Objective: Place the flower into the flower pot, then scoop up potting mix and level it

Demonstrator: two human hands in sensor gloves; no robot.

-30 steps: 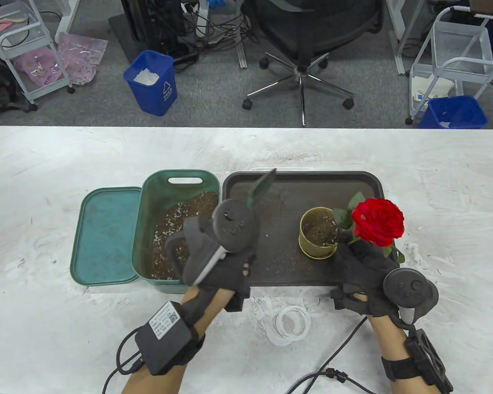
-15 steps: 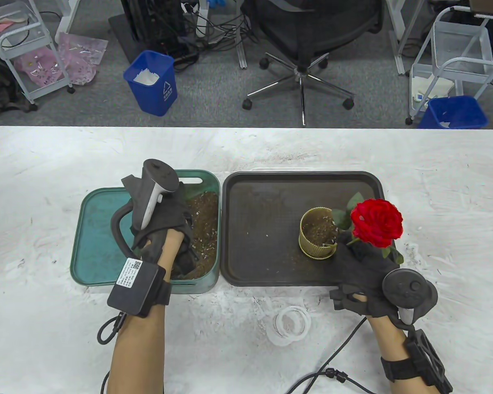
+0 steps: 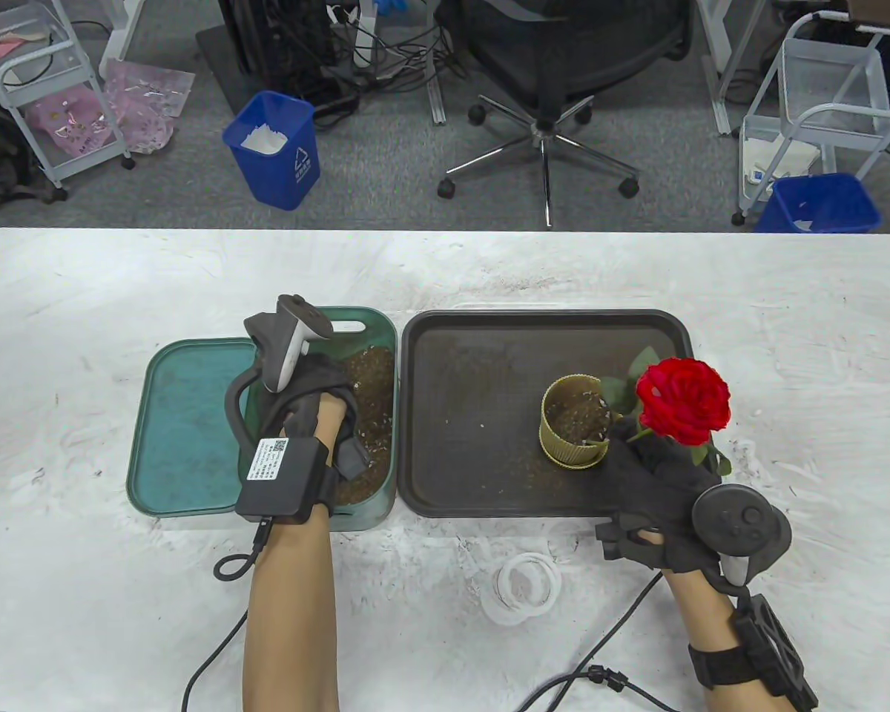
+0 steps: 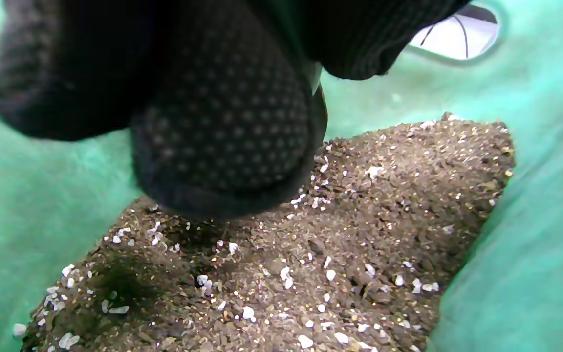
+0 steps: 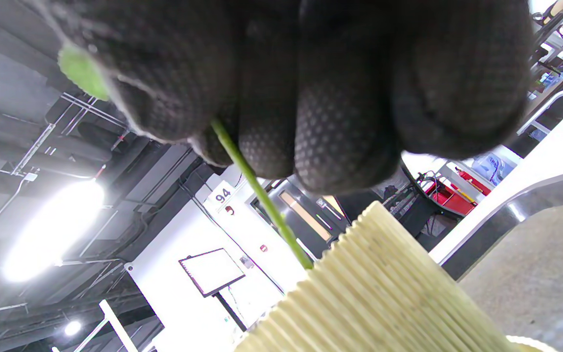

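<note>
A red rose [image 3: 682, 400] leans over the right of the ribbed yellow flower pot [image 3: 575, 430], which stands on the black tray [image 3: 482, 341]. My right hand [image 3: 638, 467] pinches its green stem [image 5: 262, 195] just beside the pot [image 5: 374, 293], fingers [image 5: 340, 98] curled tight. My left hand [image 3: 311, 400] is down inside the green bin [image 3: 386, 319], over the brown potting mix [image 3: 371, 378]. Its curled fingers [image 4: 223, 122] sit just above the mix [image 4: 311, 254]. The dark scoop [image 3: 352, 452] it grips is mostly hidden under the hand.
The bin's teal lid [image 3: 185, 423] lies flat to the left of the bin. A coil of white rings [image 3: 523, 586] and a black cable [image 3: 608, 638] lie near the table's front edge. Some mix sits inside the pot.
My left hand carried the scoop from above the tray's left end leftward and down into the bin, then shifted slightly toward me. The right hand, rose and pot have stayed put.
</note>
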